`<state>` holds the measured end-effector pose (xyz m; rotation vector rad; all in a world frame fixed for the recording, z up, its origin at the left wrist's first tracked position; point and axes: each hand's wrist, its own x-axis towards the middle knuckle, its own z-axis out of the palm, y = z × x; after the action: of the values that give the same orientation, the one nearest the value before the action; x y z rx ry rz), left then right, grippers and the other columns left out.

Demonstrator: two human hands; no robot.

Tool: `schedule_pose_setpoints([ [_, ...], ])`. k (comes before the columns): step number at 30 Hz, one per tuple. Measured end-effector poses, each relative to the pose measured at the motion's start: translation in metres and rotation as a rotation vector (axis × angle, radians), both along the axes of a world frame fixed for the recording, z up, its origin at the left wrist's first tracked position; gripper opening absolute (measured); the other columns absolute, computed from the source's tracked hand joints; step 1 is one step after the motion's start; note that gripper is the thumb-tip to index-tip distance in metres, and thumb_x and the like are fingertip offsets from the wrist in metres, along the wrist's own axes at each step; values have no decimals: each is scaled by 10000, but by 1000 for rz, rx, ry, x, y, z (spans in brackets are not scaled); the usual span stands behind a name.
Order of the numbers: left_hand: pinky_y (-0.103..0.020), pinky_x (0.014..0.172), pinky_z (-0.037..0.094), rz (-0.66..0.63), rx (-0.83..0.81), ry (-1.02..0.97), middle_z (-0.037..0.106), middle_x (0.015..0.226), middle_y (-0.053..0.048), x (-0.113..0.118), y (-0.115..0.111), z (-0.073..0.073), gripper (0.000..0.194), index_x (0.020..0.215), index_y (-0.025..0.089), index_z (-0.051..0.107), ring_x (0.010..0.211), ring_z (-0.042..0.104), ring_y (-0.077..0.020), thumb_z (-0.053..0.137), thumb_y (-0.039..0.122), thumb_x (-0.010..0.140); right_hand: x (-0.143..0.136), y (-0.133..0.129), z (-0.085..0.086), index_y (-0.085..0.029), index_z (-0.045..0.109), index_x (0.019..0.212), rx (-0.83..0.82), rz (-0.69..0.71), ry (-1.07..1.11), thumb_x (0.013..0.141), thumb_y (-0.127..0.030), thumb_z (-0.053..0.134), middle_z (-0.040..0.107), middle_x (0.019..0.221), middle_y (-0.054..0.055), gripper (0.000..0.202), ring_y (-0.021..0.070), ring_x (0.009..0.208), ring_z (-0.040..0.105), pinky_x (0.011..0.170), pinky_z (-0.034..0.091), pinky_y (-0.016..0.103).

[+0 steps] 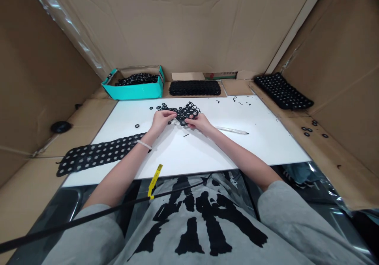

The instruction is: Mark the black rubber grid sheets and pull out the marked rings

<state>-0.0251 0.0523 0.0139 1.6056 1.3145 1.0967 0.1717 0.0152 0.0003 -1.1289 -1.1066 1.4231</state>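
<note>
My right hand point(199, 122) grips a small black sheet of joined rings point(189, 110), thumb on top, lifted over the white board. Beside it my left hand point(164, 120) pinches at the sheet's left edge; what exactly lies between the fingertips is too small to make out. Loose black rings point(162, 106) lie in a cluster just beyond my left hand, and a single ring point(137, 125) sits farther left. Under my left forearm stretches a long black perforated strip point(100, 151). A white pen-like tool point(232, 130) with a dark tip rests to the right of my right hand.
A turquoise box point(136, 91) full of black pieces stands at the back left. Next to it lies a stack of black strips point(194, 88). Another perforated sheet point(282, 91) is on the right cardboard ledge, near several rings point(307, 129). Cardboard walls point(189, 24) enclose the white board point(260, 150).
</note>
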Motion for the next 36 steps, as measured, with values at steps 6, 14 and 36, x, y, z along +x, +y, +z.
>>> schedule_pose_setpoints([
  [6, -385, 867, 472, 266, 140, 175, 755, 920, -101, -24, 19, 1, 237, 841, 180, 778, 922, 636, -266, 686, 372, 736, 5, 1, 2, -199, 482, 662, -32, -77, 28, 568, -276, 904, 596, 498, -33, 439, 105, 462, 569, 435, 452, 200],
  [14, -490, 978, 344, -102, 350, 541, 746, 994, -76, 8, -26, 23, 292, 958, 263, 785, 1031, 531, -322, 734, 473, 761, 4, -2, 6, -188, 509, 696, -52, -86, 85, 585, -296, 894, 647, 567, -14, 415, 102, 495, 595, 479, 491, 197],
  [36, -302, 704, 487, -183, 0, 99, 762, 821, -89, 18, -24, 11, 361, 800, 136, 753, 777, 659, -226, 703, 477, 694, -8, -14, 15, -191, 544, 763, -29, 130, 391, 461, -296, 941, 649, 701, -42, 510, 91, 610, 602, 605, 533, 217],
])
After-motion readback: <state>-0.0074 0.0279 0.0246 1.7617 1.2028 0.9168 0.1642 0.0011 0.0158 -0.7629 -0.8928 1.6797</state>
